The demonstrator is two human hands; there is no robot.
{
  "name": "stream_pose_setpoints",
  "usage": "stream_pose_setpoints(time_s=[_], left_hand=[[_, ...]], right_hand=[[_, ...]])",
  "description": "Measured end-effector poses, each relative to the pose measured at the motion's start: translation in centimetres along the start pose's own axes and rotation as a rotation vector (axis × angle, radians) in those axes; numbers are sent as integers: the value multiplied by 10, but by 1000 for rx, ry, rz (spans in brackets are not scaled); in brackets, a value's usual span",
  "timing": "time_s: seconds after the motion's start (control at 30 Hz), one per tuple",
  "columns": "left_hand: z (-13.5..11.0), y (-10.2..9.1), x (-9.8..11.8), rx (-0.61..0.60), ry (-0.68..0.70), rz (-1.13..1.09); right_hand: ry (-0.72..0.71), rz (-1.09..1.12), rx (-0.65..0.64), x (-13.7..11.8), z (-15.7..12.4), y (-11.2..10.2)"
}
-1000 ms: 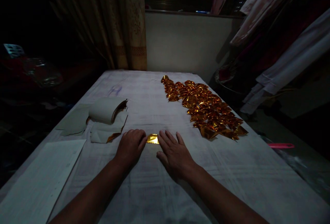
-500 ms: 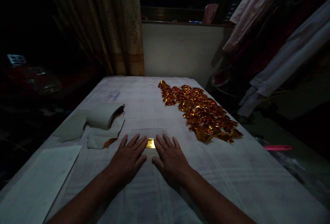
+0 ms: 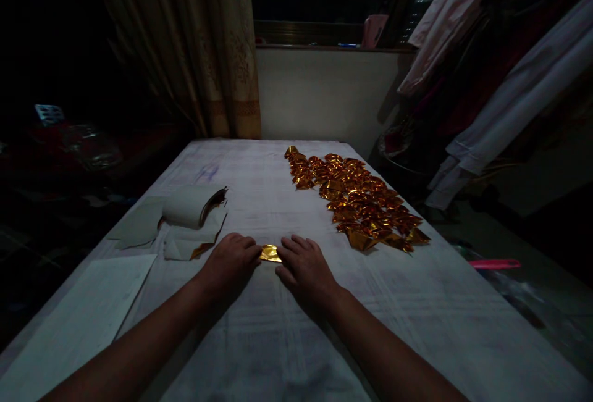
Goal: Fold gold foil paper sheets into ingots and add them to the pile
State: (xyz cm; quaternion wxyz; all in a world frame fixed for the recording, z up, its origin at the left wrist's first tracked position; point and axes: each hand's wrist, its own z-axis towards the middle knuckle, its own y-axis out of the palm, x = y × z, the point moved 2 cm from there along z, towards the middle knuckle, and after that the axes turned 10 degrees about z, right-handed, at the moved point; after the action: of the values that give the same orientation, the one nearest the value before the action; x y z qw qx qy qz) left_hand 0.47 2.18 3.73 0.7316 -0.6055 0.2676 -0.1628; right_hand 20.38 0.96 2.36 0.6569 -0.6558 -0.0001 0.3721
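A narrow folded strip of gold foil paper (image 3: 270,253) lies on the cloth-covered table between my hands, its surface slightly creased. My left hand (image 3: 233,261) is curled, with the fingertips closed on the strip's left end; its thumb is mostly hidden. My right hand (image 3: 304,264) rests over the right end, fingers bent and touching the foil, thumb standing apart below. To the right spreads a pile of folded gold foil pieces (image 3: 365,198).
Stacked paper sheets (image 3: 189,206), some curled over with gold undersides, lie at the left. A large pale sheet (image 3: 78,303) is nearer on that side. A curtain (image 3: 222,50) hangs behind the table; clothes (image 3: 500,99) hang at the right above a pink handle (image 3: 495,263).
Both hands were flat with fingers stretched beside the strip. Now the left fingers have curled onto its end, and the right fingers have bent. The strip looks less flat.
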Motion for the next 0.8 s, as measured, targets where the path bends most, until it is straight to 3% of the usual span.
stream_pose_setpoints(time_s=[0.27,0.43,0.6,0.7,0.8], left_hand=[[8,-3,-1,-71,-27,-45],[9,-6,7,-75,-176,-126],[8,-7,23,-47,-304,-83],[-3,-6,37,-7,-273,-78],[-19,-1,52,68,-117,-112]], right_hand=[[-122,47,177,3,0,6],[94,203,327,17,2,4],[186,87,338,14,3,3],[240,37,292,10,4,1],[273,-1,274,5,1,2]])
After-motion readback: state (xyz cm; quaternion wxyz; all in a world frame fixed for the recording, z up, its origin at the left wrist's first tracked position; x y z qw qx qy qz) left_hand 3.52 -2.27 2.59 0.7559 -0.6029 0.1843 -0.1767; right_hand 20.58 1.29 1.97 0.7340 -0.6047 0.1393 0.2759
